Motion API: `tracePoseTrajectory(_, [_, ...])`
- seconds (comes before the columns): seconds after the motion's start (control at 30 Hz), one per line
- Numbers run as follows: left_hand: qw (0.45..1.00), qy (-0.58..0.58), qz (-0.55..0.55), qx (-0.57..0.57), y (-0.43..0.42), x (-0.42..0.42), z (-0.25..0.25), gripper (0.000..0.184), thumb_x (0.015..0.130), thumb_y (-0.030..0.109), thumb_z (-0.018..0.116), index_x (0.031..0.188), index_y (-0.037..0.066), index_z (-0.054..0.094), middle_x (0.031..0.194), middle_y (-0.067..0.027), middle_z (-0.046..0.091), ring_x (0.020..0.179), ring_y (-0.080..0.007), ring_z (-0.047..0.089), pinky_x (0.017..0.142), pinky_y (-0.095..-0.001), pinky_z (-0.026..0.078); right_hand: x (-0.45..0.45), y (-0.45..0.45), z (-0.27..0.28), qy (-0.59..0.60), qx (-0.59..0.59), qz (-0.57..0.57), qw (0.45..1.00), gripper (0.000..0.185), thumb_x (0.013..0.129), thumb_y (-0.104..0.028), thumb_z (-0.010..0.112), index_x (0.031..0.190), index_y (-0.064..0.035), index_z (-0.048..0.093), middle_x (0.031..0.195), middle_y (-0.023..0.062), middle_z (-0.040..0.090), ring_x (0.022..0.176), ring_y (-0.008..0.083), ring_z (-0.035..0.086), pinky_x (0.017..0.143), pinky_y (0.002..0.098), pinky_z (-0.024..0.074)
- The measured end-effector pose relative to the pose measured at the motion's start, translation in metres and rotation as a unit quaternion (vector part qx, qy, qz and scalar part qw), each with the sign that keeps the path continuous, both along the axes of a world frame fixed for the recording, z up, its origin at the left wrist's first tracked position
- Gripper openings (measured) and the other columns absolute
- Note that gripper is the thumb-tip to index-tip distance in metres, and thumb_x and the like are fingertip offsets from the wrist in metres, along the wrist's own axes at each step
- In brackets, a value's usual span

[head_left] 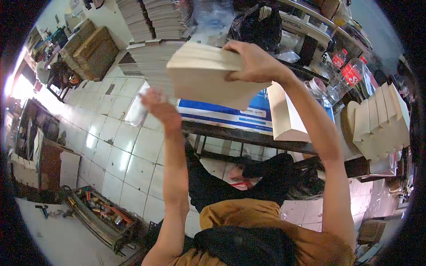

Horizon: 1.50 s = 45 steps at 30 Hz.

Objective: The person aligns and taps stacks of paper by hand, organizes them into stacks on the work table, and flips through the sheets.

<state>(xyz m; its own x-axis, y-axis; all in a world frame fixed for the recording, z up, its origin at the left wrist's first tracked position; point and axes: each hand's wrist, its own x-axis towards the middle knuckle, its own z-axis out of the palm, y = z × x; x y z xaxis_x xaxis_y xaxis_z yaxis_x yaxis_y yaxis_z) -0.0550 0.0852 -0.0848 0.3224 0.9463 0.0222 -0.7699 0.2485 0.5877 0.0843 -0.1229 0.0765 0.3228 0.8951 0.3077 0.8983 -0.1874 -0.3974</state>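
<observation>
My right hand (257, 62) grips a thick block of cream paper (208, 82), like an unbound book, at its right end. The block is raised over the table, above a blue and white printed sheet (222, 116). My left hand (160, 108) is off to the block's left, apart from it. Motion blurs it, but its fingers look stretched out and nothing shows in them. A second thick paper block (287, 117) stands on the table below my right forearm.
Tall stacks of paper (155, 62) rise behind the left hand. Several more paper blocks (381, 122) stand at the right, near plastic bottles (353, 73). A black plastic bag (255, 29) lies at the back. A metal tray of tools (106, 210) is at lower left.
</observation>
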Motion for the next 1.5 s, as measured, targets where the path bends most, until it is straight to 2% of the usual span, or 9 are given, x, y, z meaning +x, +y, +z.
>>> tracePoseTrajectory(0.17, [0.906, 0.093, 0.08, 0.404, 0.014, -0.024, 0.105, 0.064, 0.096, 0.048, 0.034, 0.144, 0.008, 0.025, 0.148, -0.0142, 0.03, 0.137, -0.0307, 0.026, 0.112, -0.0465, 0.018, -0.01, 0.005, -0.021, -0.077, -0.199, -0.027, 0.977, 0.102, 0.061, -0.049, 0.077, 0.14, -0.0032, 0.03, 0.136, 0.0207, 0.041, 0.126, 0.0354, 0.04, 0.105, 0.048, 0.031])
tracePoseTrajectory(0.3, [0.594, 0.269, 0.042, 0.757, -0.013, -0.015, 0.151, 0.083, 0.087, 0.057, 0.048, 0.142, -0.002, 0.026, 0.146, -0.0211, 0.029, 0.137, -0.0365, 0.024, 0.113, -0.0425, 0.018, -0.013, 0.0, -0.025, -0.134, -0.173, -0.022, 0.976, 0.125, 0.055, -0.069, 0.072, 0.145, -0.0026, 0.018, 0.139, 0.0239, 0.036, 0.13, 0.0389, 0.035, 0.107, 0.0506, 0.0277])
tracePoseTrajectory(0.37, [0.476, 0.317, -0.033, 0.82, -0.017, 0.009, 0.13, 0.1, 0.078, 0.067, 0.055, 0.143, -0.002, 0.024, 0.147, -0.0227, 0.026, 0.138, -0.0378, 0.021, 0.114, -0.0449, 0.017, -0.007, -0.001, -0.03, -0.152, -0.163, -0.017, 0.975, 0.137, 0.048, -0.082, 0.067, 0.146, -0.0006, 0.015, 0.139, 0.025, 0.036, 0.129, 0.04, 0.036, 0.106, 0.0519, 0.0294])
tracePoseTrajectory(0.47, [0.352, 0.393, -0.106, 0.843, -0.013, 0.016, 0.106, 0.121, 0.061, 0.075, 0.065, 0.143, -0.003, 0.023, 0.149, -0.0228, 0.022, 0.14, -0.0373, 0.018, 0.114, -0.0469, 0.016, -0.003, -0.007, -0.028, -0.134, -0.187, -0.029, 0.973, 0.13, 0.054, -0.074, 0.07, 0.146, -0.003, 0.014, 0.143, 0.0255, 0.031, 0.133, 0.0394, 0.03, 0.111, 0.0475, 0.0239])
tracePoseTrajectory(0.67, [0.323, 0.425, -0.132, 0.835, -0.008, 0.024, 0.113, 0.117, 0.06, 0.062, 0.076, 0.142, -0.003, 0.024, 0.145, -0.0256, 0.027, 0.135, -0.0406, 0.027, 0.112, -0.0439, 0.024, 0.006, -0.021, -0.028, -0.143, -0.173, 0.0, 0.974, 0.128, 0.054, -0.075, 0.069, 0.146, -0.0028, 0.017, 0.143, 0.0262, 0.03, 0.133, 0.038, 0.031, 0.111, 0.0444, 0.0248])
tracePoseTrajectory(0.9, [0.364, 0.41, -0.175, 0.817, -0.015, 0.024, 0.113, 0.112, 0.059, 0.064, 0.074, 0.139, -0.002, 0.032, 0.138, -0.0215, 0.036, 0.129, -0.038, 0.036, 0.107, -0.0414, 0.033, 0.018, -0.041, -0.005, -0.086, 0.073, 0.014, 0.994, 0.02, 0.09, -0.02, 0.06, 0.102, -0.0036, 0.062, 0.1, 0.009, 0.062, 0.095, 0.0219, 0.059, 0.084, 0.0331, 0.047])
tracePoseTrajectory(1.0, [0.359, 0.41, -0.145, 0.826, -0.016, 0.025, 0.111, 0.112, 0.06, 0.065, 0.074, 0.14, -0.002, 0.031, 0.14, -0.0215, 0.036, 0.129, -0.0383, 0.035, 0.108, -0.0423, 0.032, 0.015, -0.059, 0.005, 0.016, -0.024, 0.035, 0.999, 0.021, 0.088, -0.021, 0.063, 0.1, -0.0037, 0.061, 0.093, 0.0075, 0.061, 0.09, 0.0186, 0.058, 0.078, 0.0313, 0.0471])
tracePoseTrajectory(1.27, [0.336, 0.403, -0.159, 0.837, -0.011, 0.031, 0.112, 0.111, 0.06, 0.056, 0.078, 0.142, 0.001, 0.028, 0.142, -0.0235, 0.033, 0.132, -0.0391, 0.032, 0.11, -0.044, 0.027, 0.012, -0.059, -0.006, -0.105, -0.022, 0.062, 0.992, 0.012, 0.082, -0.013, 0.06, 0.089, -0.0026, 0.059, 0.083, 0.015, 0.062, 0.082, 0.0339, 0.06, 0.073, 0.0412, 0.0468])
tracePoseTrajectory(1.5, [0.33, 0.391, -0.173, 0.841, -0.012, 0.029, 0.116, 0.112, 0.059, 0.055, 0.079, 0.143, 0.003, 0.028, 0.144, -0.0221, 0.032, 0.133, -0.0387, 0.031, 0.111, -0.0439, 0.026, 0.021, -0.054, -0.009, -0.135, -0.007, 0.061, 0.989, 0.015, 0.086, -0.015, 0.06, 0.089, 0.0004, 0.059, 0.085, 0.0144, 0.061, 0.08, 0.0295, 0.058, 0.073, 0.0382, 0.0458])
